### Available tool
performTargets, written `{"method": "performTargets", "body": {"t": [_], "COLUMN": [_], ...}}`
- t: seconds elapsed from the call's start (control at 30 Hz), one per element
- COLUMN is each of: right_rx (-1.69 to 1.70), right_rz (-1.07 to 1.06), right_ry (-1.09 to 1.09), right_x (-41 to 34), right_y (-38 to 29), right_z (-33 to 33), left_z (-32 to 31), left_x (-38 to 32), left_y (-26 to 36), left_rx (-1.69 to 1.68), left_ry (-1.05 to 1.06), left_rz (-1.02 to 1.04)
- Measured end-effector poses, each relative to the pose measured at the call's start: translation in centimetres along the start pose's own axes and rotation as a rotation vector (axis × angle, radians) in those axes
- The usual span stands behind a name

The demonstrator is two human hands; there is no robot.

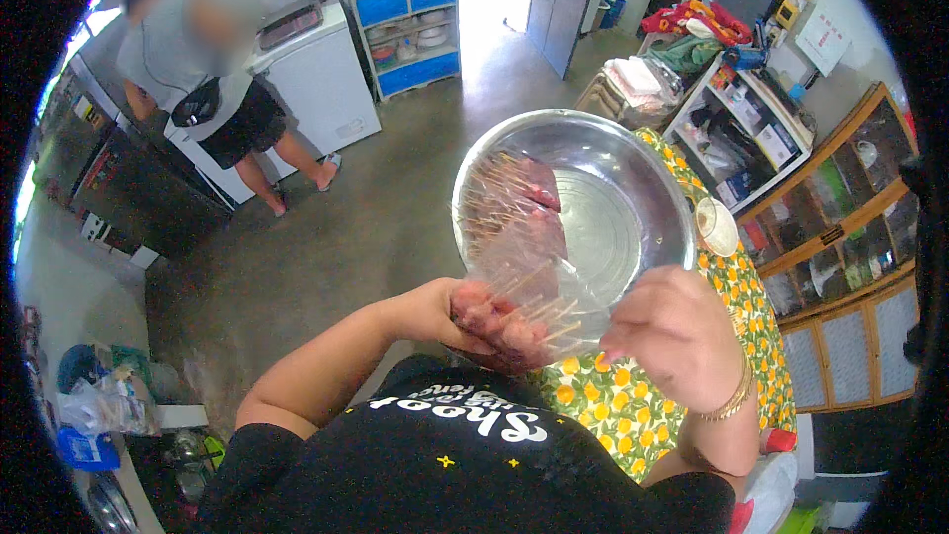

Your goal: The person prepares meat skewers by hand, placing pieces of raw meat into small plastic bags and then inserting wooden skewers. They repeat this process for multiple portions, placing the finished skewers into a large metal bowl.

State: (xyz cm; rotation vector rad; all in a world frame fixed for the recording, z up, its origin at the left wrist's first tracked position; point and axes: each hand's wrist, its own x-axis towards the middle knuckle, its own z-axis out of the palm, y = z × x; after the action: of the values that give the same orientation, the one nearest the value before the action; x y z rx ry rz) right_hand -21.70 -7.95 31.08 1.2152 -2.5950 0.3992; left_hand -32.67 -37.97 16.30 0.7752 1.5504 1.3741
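Note:
My left hand (436,310) grips a clear plastic bag of skewered raw meat (508,326) near my chest. The bamboo stick ends point right, towards my right hand. Motion blurs my right hand (667,334), which has a gold-coloured bracelet at its wrist. Its fingers are bent beside the bag's loose end; whether they pinch the plastic is unclear. Just beyond both hands sits a wide metal basin (600,208). Along its left side lie more bagged meat skewers (545,185), their sticks towards the left rim. The held bag partly covers them.
Under the basin is a table with an orange-patterned tablecloth (615,415). A pale round container (717,226) stands right of the basin. Another person (215,81) is at the far left by a white chest freezer (319,74). Shelves (741,126) and a wooden cabinet (838,237) line the right.

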Motion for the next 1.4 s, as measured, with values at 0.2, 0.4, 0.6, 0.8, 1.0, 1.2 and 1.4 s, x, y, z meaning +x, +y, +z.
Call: {"method": "performTargets", "body": {"t": [0.2, 0.4, 0.6, 0.8, 1.0, 1.2, 1.4], "right_rx": [0.924, 1.044, 0.442, 0.02, 0.108, 0.566, 0.598], "right_rz": [0.477, 1.108, 1.349, 1.505, 1.602, 1.734, 1.901], "right_ry": [0.496, 0.353, 0.563, 0.715, 0.359, 0.324, 0.428], "right_x": [3.0, 4.2, 0.4, -3.2, -2.3, -2.7, -7.0], "right_y": [3.2, 3.6, 7.9, 10.2, 7.2, 6.8, 16.4], "right_z": [9.6, 15.6, 22.3, 30.2, 34.9, 34.9, 40.9], "left_z": [-4.3, -8.7, -13.7, -11.2, -11.8, -15.5, -15.8], "left_x": [2.9, 9.6, 22.7, 31.2, 32.5, 30.6, 28.3], "left_y": [-0.9, -2.0, -2.7, -8.4, -13.1, -13.1, -12.1], "left_rx": [0.062, -0.153, 0.223, 0.556, 1.037, 1.081, 1.135], "left_ry": [0.041, -0.174, -0.408, -0.462, -0.642, -0.771, -0.615], "left_rz": [0.099, 0.075, 0.242, 0.421, 0.549, 0.694, 0.849]}}
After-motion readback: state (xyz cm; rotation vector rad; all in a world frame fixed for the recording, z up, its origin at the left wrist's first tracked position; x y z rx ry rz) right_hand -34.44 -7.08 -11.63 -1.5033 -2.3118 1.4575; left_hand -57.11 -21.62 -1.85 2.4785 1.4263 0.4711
